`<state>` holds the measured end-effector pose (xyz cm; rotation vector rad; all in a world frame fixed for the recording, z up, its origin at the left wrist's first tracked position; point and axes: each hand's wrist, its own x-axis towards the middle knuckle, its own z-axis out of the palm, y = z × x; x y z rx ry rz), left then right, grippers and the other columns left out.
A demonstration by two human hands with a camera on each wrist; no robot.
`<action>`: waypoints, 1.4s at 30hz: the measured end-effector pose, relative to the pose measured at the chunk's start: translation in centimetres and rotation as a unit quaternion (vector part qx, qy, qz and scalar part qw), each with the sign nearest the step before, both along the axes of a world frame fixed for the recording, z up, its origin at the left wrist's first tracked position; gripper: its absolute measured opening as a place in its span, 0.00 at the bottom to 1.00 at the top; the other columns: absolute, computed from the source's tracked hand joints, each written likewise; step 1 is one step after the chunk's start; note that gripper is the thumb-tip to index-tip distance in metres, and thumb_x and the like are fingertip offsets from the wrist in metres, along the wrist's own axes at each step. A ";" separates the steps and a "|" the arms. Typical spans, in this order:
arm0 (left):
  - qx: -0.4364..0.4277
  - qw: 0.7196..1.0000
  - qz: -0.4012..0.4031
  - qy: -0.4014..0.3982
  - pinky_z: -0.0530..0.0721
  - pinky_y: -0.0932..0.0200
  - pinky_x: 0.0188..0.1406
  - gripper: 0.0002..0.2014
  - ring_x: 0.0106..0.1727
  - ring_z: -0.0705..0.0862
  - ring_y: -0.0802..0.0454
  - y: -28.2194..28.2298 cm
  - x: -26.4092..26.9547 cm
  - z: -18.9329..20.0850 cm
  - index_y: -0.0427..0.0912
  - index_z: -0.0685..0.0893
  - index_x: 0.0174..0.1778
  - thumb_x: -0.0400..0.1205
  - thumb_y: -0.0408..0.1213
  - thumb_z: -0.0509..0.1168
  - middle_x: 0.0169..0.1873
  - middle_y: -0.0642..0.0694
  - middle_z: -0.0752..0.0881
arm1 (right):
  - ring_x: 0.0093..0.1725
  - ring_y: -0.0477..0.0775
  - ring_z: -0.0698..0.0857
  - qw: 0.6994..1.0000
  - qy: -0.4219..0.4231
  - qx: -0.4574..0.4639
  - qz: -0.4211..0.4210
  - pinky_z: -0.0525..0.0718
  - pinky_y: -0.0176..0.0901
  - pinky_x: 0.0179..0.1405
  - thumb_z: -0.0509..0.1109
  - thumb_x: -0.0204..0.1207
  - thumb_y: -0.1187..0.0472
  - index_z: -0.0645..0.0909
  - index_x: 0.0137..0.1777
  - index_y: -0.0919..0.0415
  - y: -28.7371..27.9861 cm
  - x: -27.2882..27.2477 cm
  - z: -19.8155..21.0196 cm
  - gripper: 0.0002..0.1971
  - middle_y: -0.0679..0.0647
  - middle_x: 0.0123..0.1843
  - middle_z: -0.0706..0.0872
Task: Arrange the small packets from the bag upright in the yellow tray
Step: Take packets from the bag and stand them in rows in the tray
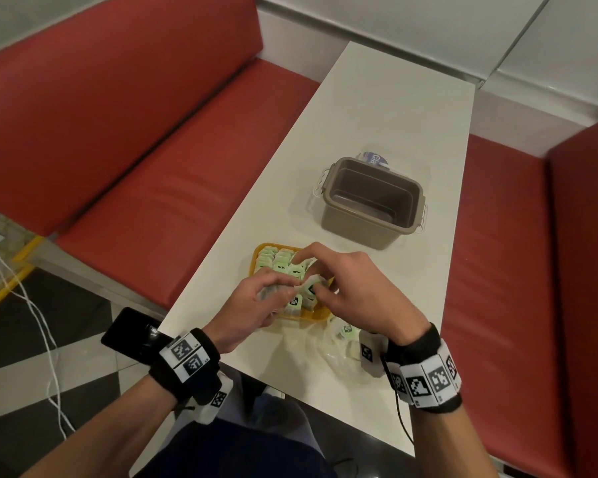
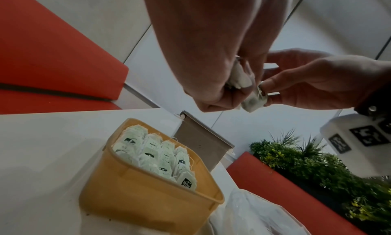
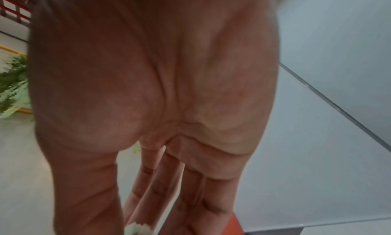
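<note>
Well along, by the look of it: yellow tray (image 2: pixel 135 195) already packed with rows of pale green tea-bag packets (image 2: pixel 156 155) standing upright, only the near right corner showing room. Held above the tray, a small bunch of packets (image 2: pixel 241 78) clutched in the curled left hand (image 1: pixel 256 305); one packet (image 2: pixel 255 99) pinched at its edge by the right hand (image 1: pixel 353 288), apparently being drawn off the bunch for placing. More packets left in the clear plastic bag (image 1: pixel 339 346), crumpled on the tabletop (image 1: pixel 377 108) just beside the tray's near edge.

Further along the tabletop, an open grey-brown lidless box (image 1: pixel 370 198), a small pouch (image 1: pixel 375 159) behind it. Red bench seats (image 1: pixel 152 132) on both sides. Nothing blocking the tray; loose strings among the packed rows a likely snag.
</note>
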<state>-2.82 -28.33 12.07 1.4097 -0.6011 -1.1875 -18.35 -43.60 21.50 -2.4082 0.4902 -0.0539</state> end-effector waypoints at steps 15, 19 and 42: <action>-0.033 0.988 0.027 -0.146 0.83 0.62 0.46 0.05 0.50 0.85 0.59 -1.4 -0.5 -0.7 0.50 0.92 0.48 0.83 0.46 0.79 0.49 0.54 0.83 | 0.52 0.44 0.89 0.985 -0.100 -0.046 -0.136 0.89 0.54 0.52 0.78 0.85 0.50 0.88 0.55 0.42 0.3 -0.6 -2.5 0.03 0.37 0.51 0.91; -0.009 0.984 0.031 -0.174 0.83 0.63 0.61 0.03 0.59 0.87 0.58 -1.2 -0.1 -1.6 0.55 0.94 0.50 0.85 0.48 0.78 0.54 0.53 0.85 | 0.50 0.48 0.87 0.979 -0.071 -0.070 -0.176 0.87 0.55 0.46 0.74 0.87 0.47 0.82 0.59 0.40 0.2 -1.0 -4.2 0.05 0.39 0.46 0.90; 0.086 0.981 0.075 -0.157 0.84 0.64 0.33 0.04 0.53 0.86 0.52 3.1 1.6 -4.2 0.60 0.94 0.52 0.88 0.46 0.74 0.58 0.50 0.84 | 0.62 0.60 0.74 0.940 0.108 -0.171 -0.275 0.81 0.56 0.57 0.86 0.71 0.50 0.80 0.72 0.39 1.2 0.2 -16.6 0.30 0.52 0.62 0.73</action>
